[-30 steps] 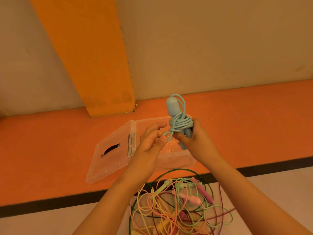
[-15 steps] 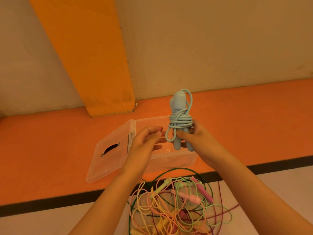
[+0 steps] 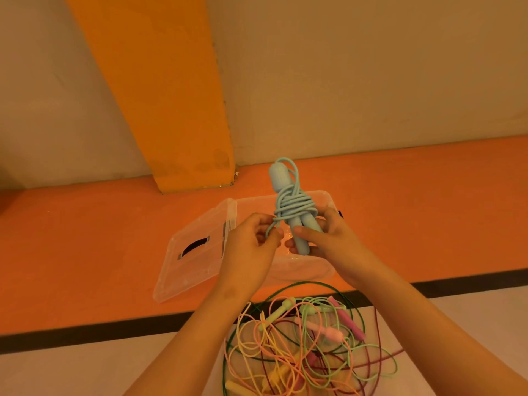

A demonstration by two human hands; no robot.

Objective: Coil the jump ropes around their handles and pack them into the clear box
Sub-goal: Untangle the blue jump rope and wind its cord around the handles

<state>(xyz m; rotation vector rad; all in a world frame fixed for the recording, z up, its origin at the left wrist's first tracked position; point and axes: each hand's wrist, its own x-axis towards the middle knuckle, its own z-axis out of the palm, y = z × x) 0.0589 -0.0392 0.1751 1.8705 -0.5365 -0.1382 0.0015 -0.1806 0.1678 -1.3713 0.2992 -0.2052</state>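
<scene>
A light blue jump rope (image 3: 288, 201) is held upright above the clear box (image 3: 325, 200), its cord wound several times around the two handles. My right hand (image 3: 328, 241) grips the lower ends of the handles. My left hand (image 3: 251, 244) pinches the loose loop of blue cord hanging at the left of the coil. The box lies open on the orange floor, with its hinged lid (image 3: 194, 252) folded out to the left. Both hands hide most of the box's inside.
A tangled pile of jump ropes (image 3: 303, 347) in yellow, pink, mint, green and maroon lies on the pale floor in front of the box. A black stripe (image 3: 85, 332) divides the floors. An orange pillar (image 3: 171, 95) stands at the wall behind.
The blue bundle has tilted so its top leans left and sits a little higher. My left hand has moved from open fingers beside the coil to pinching the loose loop.
</scene>
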